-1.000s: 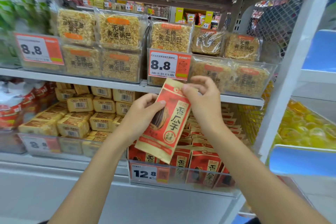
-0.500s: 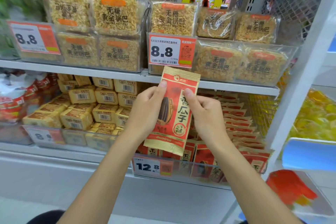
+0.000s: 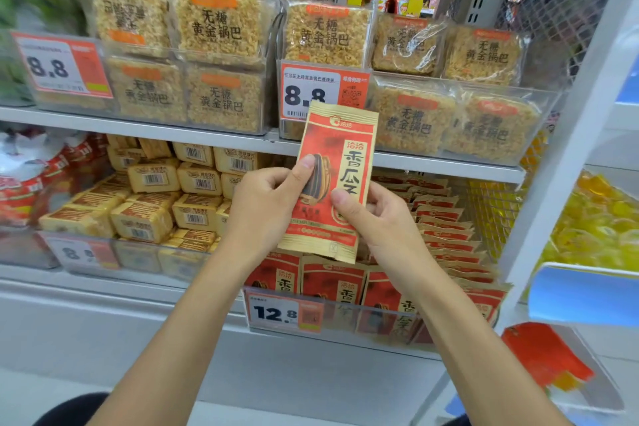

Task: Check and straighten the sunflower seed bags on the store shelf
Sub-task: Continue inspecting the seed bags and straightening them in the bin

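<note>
The left hand (image 3: 266, 211) and right hand (image 3: 377, 221) pinch the flat red-and-gold foil sunflower seed bag (image 3: 340, 162) between them, long axis toward 12 o'clock, its shelf row of bags (image 3: 333, 282) at 6 o'clock.

An open gap is left between the rows of red paper seed bags (image 3: 446, 228) and the white shelf board (image 3: 449, 166) above them. Low in front it is closed by a clear plastic rail (image 3: 380, 308), and at the right by a wire mesh wall (image 3: 491, 204).
</note>
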